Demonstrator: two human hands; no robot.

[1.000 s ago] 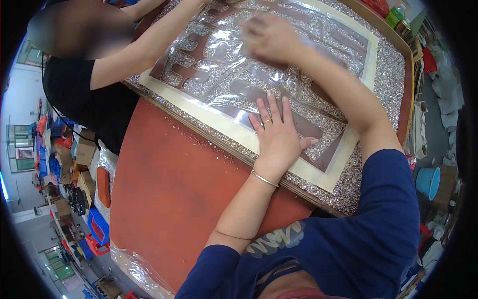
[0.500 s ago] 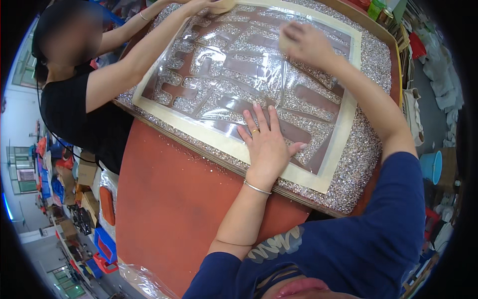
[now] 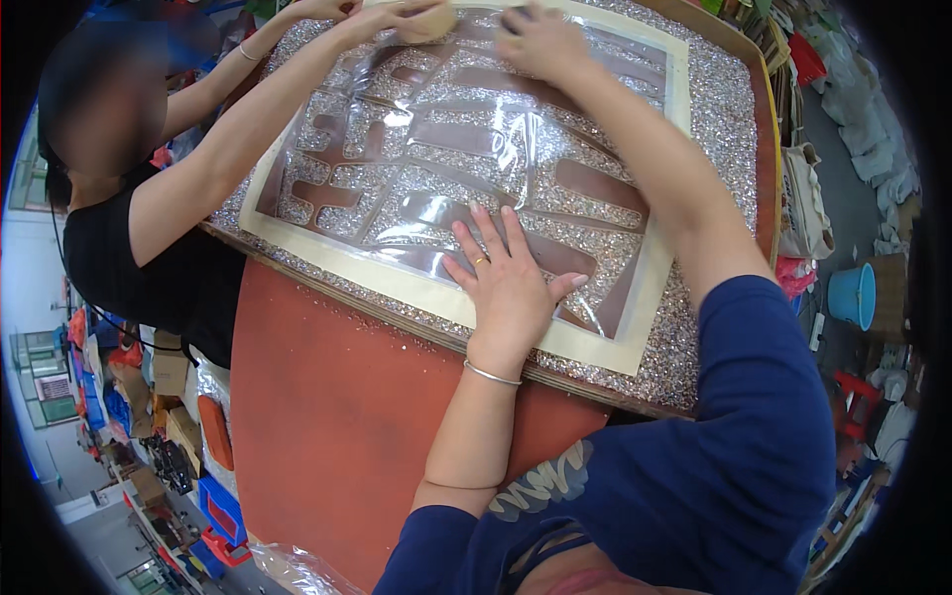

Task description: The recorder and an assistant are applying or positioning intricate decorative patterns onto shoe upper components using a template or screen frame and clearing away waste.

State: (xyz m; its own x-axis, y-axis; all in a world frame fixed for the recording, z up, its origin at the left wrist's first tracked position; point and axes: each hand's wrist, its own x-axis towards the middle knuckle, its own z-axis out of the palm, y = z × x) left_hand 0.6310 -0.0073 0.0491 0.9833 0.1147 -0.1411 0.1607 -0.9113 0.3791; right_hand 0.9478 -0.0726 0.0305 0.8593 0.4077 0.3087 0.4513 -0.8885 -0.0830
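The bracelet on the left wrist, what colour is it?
Silver: a thin metal bangle just below the left hand, seen best in the head view.

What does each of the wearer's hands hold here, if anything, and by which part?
Nothing is gripped. The left hand lies flat, fingers spread, pressing the clear plastic film near its lower edge. The right hand presses the film's far part.

Glittery silver board (image 3: pixel 724 149), cream-bordered brown stencil (image 3: pixel 595 188)

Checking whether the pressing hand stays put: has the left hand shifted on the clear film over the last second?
No. The left hand lies flat at the same spot on the clear film, near the cream border.
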